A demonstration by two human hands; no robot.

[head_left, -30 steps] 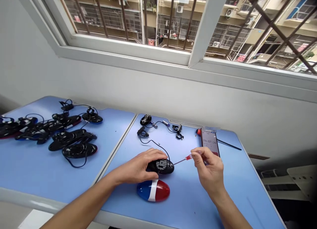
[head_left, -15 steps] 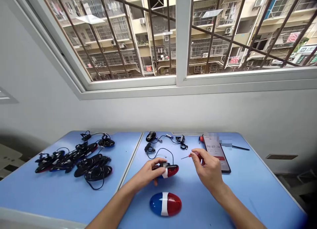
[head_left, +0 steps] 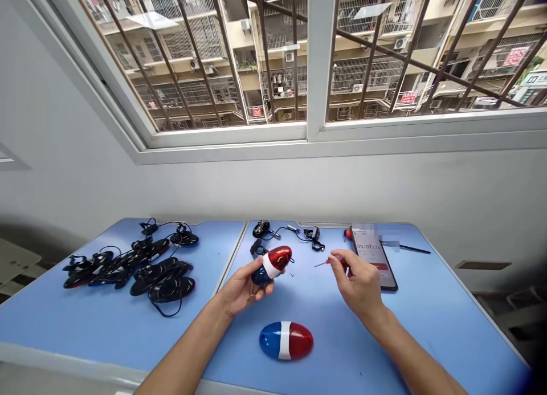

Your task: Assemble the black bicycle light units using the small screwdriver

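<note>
My left hand (head_left: 248,284) is closed around a bicycle siren light (head_left: 272,265), an oval unit in red, white and blue. Its coloured side faces up toward me, raised off the table with the red end pointing away. In my right hand (head_left: 356,278) is a small screwdriver (head_left: 325,262), its red handle pinched in the fingers and its thin shaft pointing left toward the light without touching it. Nearer to me, a loose blue, white and red oval cover (head_left: 286,341) lies on the table. A tiny screw-like piece (head_left: 292,274) rests just right of the held light.
Several black corded light units (head_left: 158,264) lie heaped on the left. Behind my hands are a black and silver unit (head_left: 261,228), batteries (head_left: 274,234) and a clamp bracket (head_left: 314,236). A phone (head_left: 376,255) showing a timer lies at right, beside a black pen-like stick (head_left: 408,247).
My left hand has lifted the siren light and turned it so the coloured side shows instead of the dark base. My right hand stays nearly in place with the screwdriver.
</note>
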